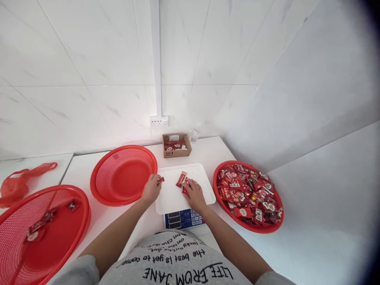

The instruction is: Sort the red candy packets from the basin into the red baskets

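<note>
My left hand (151, 189) is over the left edge of the white scale tray (169, 202), its fingertips pinched on a small red packet (161, 179). On the tray, my right hand (195, 194) curls over red wrapped packets. One red packet (181, 179) shows beyond its thumb, and another red packet (185, 190) is partly hidden under the fingers. Below the tray sits the blue panel of a digital scale (184, 219) with dark displays and keys.
An orange-red basket (124, 200) stands left of the tray. Another basket (84, 200) at far left holds several packets. The right-hand basket (218, 194) is heaped with red packets. A cardboard box (177, 153) of packets, a clear glass (194, 135) and a red plastic bag (18, 184) lie around.
</note>
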The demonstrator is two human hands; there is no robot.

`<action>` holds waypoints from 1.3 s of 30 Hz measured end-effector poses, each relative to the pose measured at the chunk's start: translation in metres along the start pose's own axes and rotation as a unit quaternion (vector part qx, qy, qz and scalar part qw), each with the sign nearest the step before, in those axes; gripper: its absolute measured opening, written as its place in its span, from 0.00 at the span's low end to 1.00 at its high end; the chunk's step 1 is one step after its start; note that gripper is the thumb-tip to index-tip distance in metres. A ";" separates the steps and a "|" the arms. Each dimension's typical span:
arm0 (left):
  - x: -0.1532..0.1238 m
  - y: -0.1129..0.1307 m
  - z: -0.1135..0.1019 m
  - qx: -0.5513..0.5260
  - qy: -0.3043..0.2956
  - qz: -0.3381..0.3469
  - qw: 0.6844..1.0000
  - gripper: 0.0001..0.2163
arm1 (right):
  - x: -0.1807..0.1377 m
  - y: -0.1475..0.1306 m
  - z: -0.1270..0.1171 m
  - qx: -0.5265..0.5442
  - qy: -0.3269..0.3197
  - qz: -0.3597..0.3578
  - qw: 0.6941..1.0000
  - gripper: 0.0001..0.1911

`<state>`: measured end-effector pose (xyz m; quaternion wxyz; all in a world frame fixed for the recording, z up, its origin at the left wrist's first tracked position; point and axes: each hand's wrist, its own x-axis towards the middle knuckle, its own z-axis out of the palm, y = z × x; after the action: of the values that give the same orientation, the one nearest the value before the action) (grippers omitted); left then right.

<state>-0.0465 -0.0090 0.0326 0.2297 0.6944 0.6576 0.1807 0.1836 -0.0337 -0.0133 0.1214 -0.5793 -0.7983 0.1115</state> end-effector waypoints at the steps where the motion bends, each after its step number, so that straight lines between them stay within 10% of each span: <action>1: 0.001 -0.008 -0.010 -0.013 0.033 -0.034 0.999 0.09 | 0.000 0.001 0.000 0.005 0.003 0.001 1.000 0.22; 8: -0.004 -0.032 -0.039 0.022 0.108 -0.090 0.990 0.17 | 0.012 0.018 -0.006 0.145 0.078 0.039 0.985 0.22; 14: -0.012 0.009 -0.006 -0.139 -0.013 -0.030 0.990 0.11 | 0.023 0.011 -0.023 0.348 0.175 0.206 0.898 0.24; 21: -0.021 0.058 0.001 -0.519 -0.221 -0.132 0.815 0.21 | 0.024 -0.032 -0.050 0.716 -0.012 0.219 0.663 0.26; 25: -0.021 0.059 0.001 -0.590 -0.201 -0.163 0.765 0.20 | 0.019 -0.041 -0.056 0.750 -0.043 0.227 0.620 0.24; 30: -0.018 0.045 0.002 -0.551 -0.145 -0.200 0.797 0.20 | 0.013 -0.027 -0.043 0.688 -0.030 0.261 0.677 0.27; 39: -0.024 0.017 0.001 -0.363 -0.098 -0.199 0.905 0.16 | -0.006 0.006 -0.033 0.280 0.038 0.175 0.943 0.26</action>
<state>-0.0337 -0.0340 0.0427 0.5605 0.4319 0.6449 0.2888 0.2019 -0.0363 0.0158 0.2877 -0.6560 -0.6159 0.3279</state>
